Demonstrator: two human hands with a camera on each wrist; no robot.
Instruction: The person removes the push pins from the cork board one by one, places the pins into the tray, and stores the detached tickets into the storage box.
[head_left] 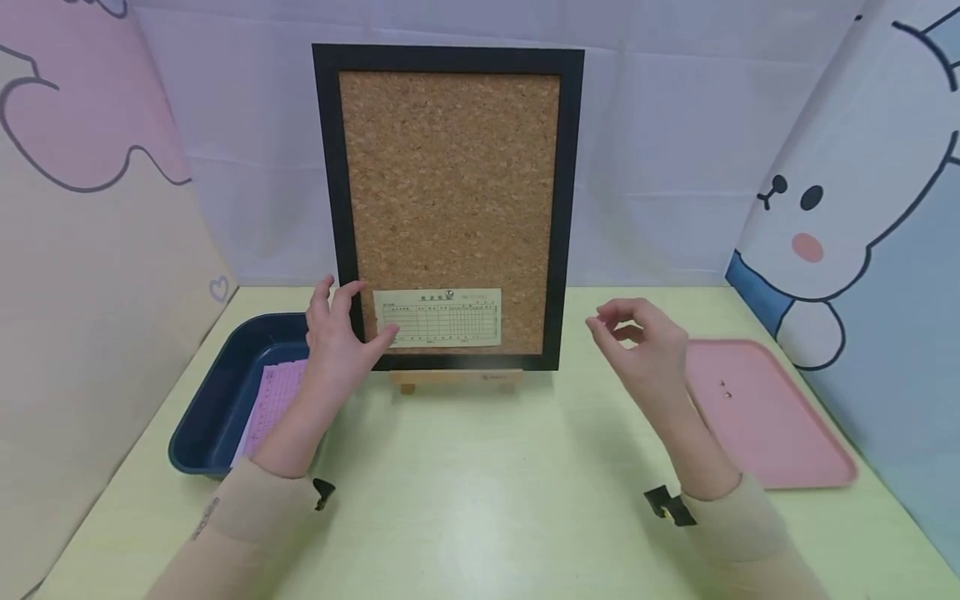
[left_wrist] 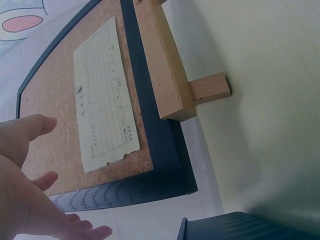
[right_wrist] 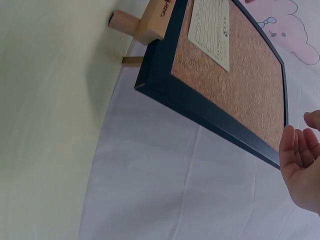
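A cork board [head_left: 457, 183] in a black frame leans upright on a small wooden easel [head_left: 456, 377]. Low on the cork hangs a pale printed form slip [head_left: 438, 321], with a small pushpin [head_left: 449, 294] at its top edge. My left hand [head_left: 333, 346] is spread at the board's lower left, its thumb overlapping the slip's left end in the head view; the left wrist view shows nothing in its grasp. To the right of the board my right hand [head_left: 648, 346] hovers with bent fingers, and the right wrist view [right_wrist: 304, 172] shows its thumb apart from them.
At the left a dark blue bin [head_left: 217, 367] holds pink printed slips [head_left: 279, 400]. A pink tray [head_left: 795, 450] on the right carries a few tiny shiny pieces [head_left: 725, 388]. White cloth hangs behind the board, and cartoon-printed panels stand at both sides.
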